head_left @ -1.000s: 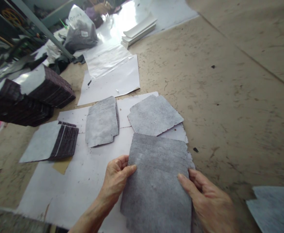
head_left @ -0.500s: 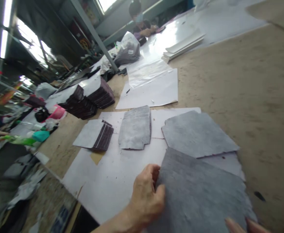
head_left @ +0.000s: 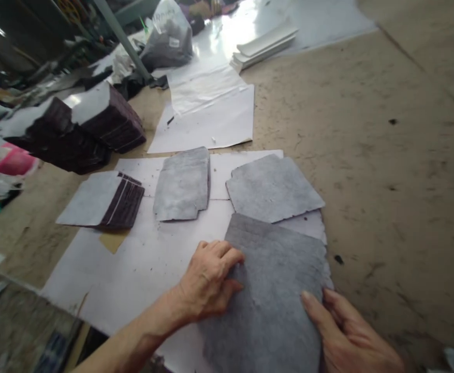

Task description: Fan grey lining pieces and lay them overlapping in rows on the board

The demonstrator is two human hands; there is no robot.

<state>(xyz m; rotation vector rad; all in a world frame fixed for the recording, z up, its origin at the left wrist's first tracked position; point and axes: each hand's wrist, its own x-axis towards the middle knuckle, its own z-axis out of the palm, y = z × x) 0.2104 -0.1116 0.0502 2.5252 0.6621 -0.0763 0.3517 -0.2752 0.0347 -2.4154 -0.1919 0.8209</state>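
A fanned stack of grey felt-like sheets (head_left: 277, 280) lies on white paper (head_left: 141, 264) at the near edge of the table. My left hand (head_left: 211, 280) rests on the stack's left edge, fingers curled over it. My right hand (head_left: 347, 336) holds the stack's lower right corner, thumb on top. Just beyond lie a single grey sheet (head_left: 273, 189) and a thinner grey stack (head_left: 182, 184).
Dark maroon stacks (head_left: 94, 124) stand at the far left, with a smaller maroon pile under a pale sheet (head_left: 106, 199). Farther back are white sheets (head_left: 207, 119), a stack of white strips (head_left: 265, 44) and a grey bag (head_left: 168, 33). Worn tan tabletop (head_left: 385, 155) spreads to the right.
My view swung up toward the room and back down. My left hand shifted from pinching the stack's edge to lying over it; my right hand stays at the lower right corner.
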